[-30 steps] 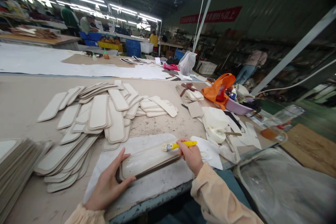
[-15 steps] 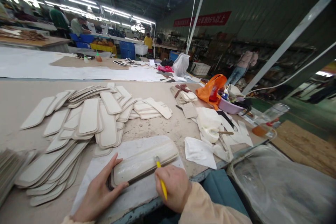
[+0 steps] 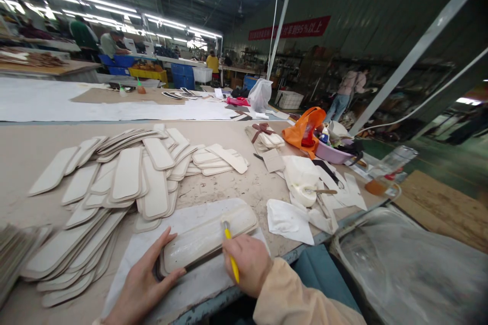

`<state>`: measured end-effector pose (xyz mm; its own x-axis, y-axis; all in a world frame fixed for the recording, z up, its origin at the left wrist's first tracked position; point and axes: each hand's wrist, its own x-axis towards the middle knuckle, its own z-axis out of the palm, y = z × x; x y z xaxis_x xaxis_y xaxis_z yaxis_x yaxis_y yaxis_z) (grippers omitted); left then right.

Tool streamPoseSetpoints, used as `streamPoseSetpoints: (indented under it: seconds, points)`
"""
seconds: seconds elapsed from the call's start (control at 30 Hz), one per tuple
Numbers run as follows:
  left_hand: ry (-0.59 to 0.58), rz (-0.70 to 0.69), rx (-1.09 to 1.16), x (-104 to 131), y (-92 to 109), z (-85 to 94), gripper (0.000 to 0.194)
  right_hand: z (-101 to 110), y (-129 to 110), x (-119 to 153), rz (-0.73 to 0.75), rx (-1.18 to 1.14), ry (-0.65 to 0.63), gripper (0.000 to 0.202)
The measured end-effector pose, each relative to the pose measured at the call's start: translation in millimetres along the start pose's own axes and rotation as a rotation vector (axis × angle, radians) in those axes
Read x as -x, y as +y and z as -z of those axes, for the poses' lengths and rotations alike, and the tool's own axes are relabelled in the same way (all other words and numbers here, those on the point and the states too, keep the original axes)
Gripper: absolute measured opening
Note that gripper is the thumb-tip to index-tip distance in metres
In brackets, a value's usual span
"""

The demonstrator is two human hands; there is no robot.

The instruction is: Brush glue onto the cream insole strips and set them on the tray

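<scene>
A small stack of long white panels with rounded corners (image 3: 206,236) lies on a pale sheet (image 3: 125,269) at the table's near edge. My left hand (image 3: 147,277) holds the stack's left end, thumb along the near side and fingers at the far side. In my right hand (image 3: 247,261) is a yellow-handled brush (image 3: 232,259), its tip touching the top panel, which looks wet and shiny. Many similar panels (image 3: 127,172) lie overlapping on the table to the left and beyond.
Right of the stack are a white cloth (image 3: 288,221), a white glue tub (image 3: 305,190) with a stick, an orange bag (image 3: 305,132), a purple basin (image 3: 332,153) and a bottle of amber liquid (image 3: 376,187). A person (image 3: 347,89) stands in the right background.
The brush tip has shifted slightly left and farther from me on the top panel, with my right hand following. My left hand stays at the stack's end. The camera view has tilted slightly.
</scene>
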<state>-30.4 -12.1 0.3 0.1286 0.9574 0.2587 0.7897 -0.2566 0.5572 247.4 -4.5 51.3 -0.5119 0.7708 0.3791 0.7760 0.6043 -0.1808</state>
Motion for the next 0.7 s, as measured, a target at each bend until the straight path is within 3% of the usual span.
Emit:
streamPoseSetpoints:
  seconds: [0.1,0.3,0.4,0.57,0.7]
  points:
    - [0.004,-0.005,-0.002,-1,1,0.2,0.084,7,-11,2,0.079,-0.102,0.029,0.015]
    - [0.009,-0.022,-0.034,1,-4,-2.7,0.08,22,15,13,-0.17,-0.062,0.101,0.018]
    - [0.005,-0.029,-0.048,2,-6,-3.5,0.074,18,6,16,-0.167,-0.074,0.061,0.016]
    - [0.005,-0.046,-0.039,-1,-5,-0.3,0.067,15,-23,2,-0.054,-0.444,0.119,0.013]
    - [-0.008,-0.057,0.016,1,-5,2.9,0.065,38,3,-15,-0.221,-0.75,0.281,0.015]
